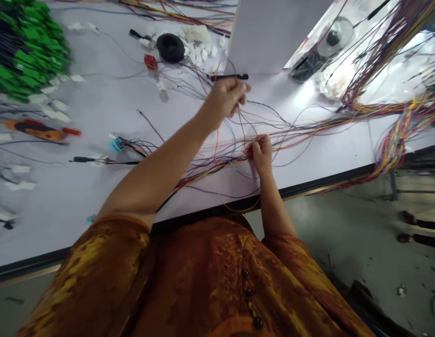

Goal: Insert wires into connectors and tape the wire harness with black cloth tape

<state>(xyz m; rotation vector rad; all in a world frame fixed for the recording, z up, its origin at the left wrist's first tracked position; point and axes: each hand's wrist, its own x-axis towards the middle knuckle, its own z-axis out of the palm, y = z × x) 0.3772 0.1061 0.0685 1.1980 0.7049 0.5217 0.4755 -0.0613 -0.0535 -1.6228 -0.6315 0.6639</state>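
Two hands working the wires now! The left hand (224,100) reaches far out, its arm stretched diagonally across the pale grey surface (80,196), wrist bent, fingers (235,89) curled and clenched around a few thin coloured wires (242,121), lifting them clear of the surface. The right hand (261,154) sits lower and closer in, forearm rising from just past the black surface edge, fingers (254,147) pinched tightly on the long multicoloured wire bundle (294,133), which runs rightward into a thick tangle. Just beyond the left hand lies a slim black tool (228,77). Farther off sit a round black rubber ring (170,47) and a heap of green connectors (28,56). Orange patterned sleeves (122,223) cover both upper arms.
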